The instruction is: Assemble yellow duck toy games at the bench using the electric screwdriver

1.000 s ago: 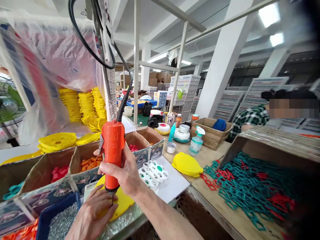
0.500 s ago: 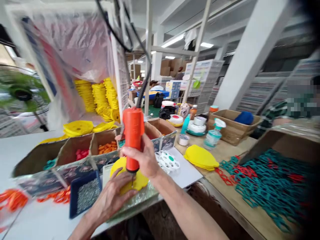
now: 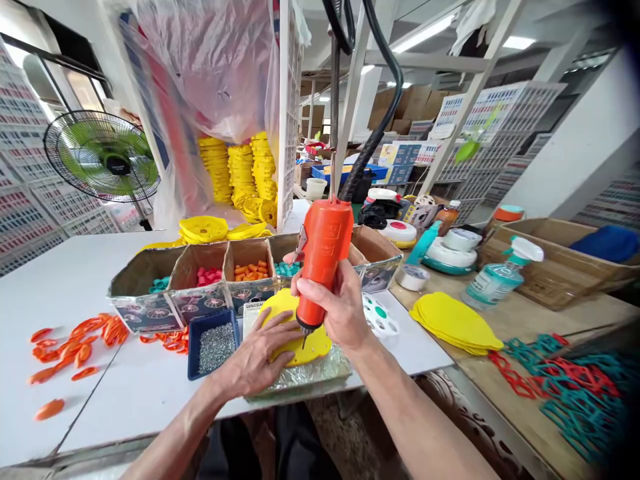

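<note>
My right hand (image 3: 340, 308) is wrapped round an orange electric screwdriver (image 3: 321, 257) that hangs from a black cable; its bit points down at a yellow plastic disc (image 3: 300, 340). My left hand (image 3: 260, 357) lies flat on the left part of that disc with its fingers spread, pressing it onto a clear plastic-covered pad (image 3: 305, 375). A blue tray of small screws (image 3: 215, 343) sits just left of my left hand. A white perforated disc (image 3: 381, 317) lies right of my right hand.
Cardboard bins (image 3: 200, 273) hold teal, red and orange parts. Orange pieces (image 3: 75, 340) are scattered on the white table at left. A pile of yellow discs (image 3: 455, 320), a spray bottle (image 3: 495, 277), teal and red links (image 3: 575, 387) lie right. A fan (image 3: 103, 157) stands at back left.
The view has swung left and down, so the fan and scattered orange pieces show. The screwdriver now leans to the right. Both hands stay on the screwdriver and the yellow disc.
</note>
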Demonstrator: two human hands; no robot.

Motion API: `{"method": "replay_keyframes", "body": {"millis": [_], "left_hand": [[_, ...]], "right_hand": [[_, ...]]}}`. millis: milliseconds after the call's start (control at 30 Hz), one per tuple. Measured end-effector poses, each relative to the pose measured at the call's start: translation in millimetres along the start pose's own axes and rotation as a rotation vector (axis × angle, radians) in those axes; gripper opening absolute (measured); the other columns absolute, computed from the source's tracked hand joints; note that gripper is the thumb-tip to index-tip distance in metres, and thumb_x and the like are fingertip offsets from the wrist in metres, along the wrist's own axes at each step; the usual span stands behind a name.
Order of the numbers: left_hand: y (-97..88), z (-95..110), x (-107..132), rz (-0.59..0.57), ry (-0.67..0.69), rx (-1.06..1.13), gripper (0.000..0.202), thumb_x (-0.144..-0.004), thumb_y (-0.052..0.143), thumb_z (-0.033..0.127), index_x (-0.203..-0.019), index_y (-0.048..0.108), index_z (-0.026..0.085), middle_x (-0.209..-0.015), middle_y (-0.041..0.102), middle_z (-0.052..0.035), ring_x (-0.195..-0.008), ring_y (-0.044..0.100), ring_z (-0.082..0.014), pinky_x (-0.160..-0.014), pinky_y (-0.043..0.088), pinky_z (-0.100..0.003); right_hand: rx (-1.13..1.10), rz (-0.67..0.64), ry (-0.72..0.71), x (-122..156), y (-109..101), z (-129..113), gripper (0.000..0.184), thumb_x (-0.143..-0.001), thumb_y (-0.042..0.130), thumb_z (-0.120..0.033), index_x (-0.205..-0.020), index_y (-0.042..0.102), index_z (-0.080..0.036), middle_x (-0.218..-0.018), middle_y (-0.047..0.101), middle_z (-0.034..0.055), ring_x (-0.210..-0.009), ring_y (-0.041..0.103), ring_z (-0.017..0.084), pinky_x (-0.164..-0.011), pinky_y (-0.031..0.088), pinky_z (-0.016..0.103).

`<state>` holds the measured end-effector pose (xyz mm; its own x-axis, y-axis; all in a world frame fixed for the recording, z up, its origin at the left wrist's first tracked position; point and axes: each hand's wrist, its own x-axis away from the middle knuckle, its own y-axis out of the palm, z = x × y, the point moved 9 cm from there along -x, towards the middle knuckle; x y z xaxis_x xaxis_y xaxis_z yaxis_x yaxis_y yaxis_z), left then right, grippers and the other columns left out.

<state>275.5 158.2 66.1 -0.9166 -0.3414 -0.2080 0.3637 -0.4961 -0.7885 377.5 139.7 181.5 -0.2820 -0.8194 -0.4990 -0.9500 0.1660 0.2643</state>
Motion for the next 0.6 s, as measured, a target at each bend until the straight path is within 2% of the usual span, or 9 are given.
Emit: {"method": "replay_keyframes", "body": {"millis": [167, 333, 600], "left_hand": [[4.5, -6.2, -0.1, -0.031, -0.016, 0.012, 0.044, -0.097, 0.054, 0.021, -0.140, 0.060, 0.028, -0.157, 0.056, -0.0064, -0.156, 0.034, -0.0299, -0.129, 0.010, -0.068], [3.4, -7.0, 0.0, 0.001, -0.005, -0.001, 0.044, -0.096, 0.055, 0.021, -0.140, 0.061, 0.027, -0.156, 0.057, -0.0078, -0.154, 0.037, -0.0308, -0.129, 0.013, -0.069], [1.3, -1.5, -1.9, -0.015, -0.027, -0.026, 0.039, -0.097, 0.054, 0.021, -0.134, 0.064, 0.027, -0.155, 0.058, -0.0067, -0.153, 0.039, -0.0307, -0.130, 0.012, -0.067]], "right_hand": [[0.005, -0.034, 0.014, -0.7, -7.7, -0.1, 0.039, -0.082, 0.080, -0.027, -0.117, 0.063, -0.028, -0.113, 0.074, 0.0020, -0.070, 0.065, 0.013, -0.069, 0.057, 0.032], [0.039, -0.008, 0.029, 3.3, -15.5, 6.9, 0.039, -0.082, 0.081, -0.030, -0.116, 0.063, -0.027, -0.113, 0.075, 0.0022, -0.070, 0.064, 0.013, -0.070, 0.058, 0.032], [0.066, -0.018, 0.022, 3.4, -5.9, 11.4, 0.041, -0.082, 0.080, -0.034, -0.118, 0.061, -0.030, -0.112, 0.072, 0.0020, -0.073, 0.064, 0.016, -0.071, 0.058, 0.036]]}}
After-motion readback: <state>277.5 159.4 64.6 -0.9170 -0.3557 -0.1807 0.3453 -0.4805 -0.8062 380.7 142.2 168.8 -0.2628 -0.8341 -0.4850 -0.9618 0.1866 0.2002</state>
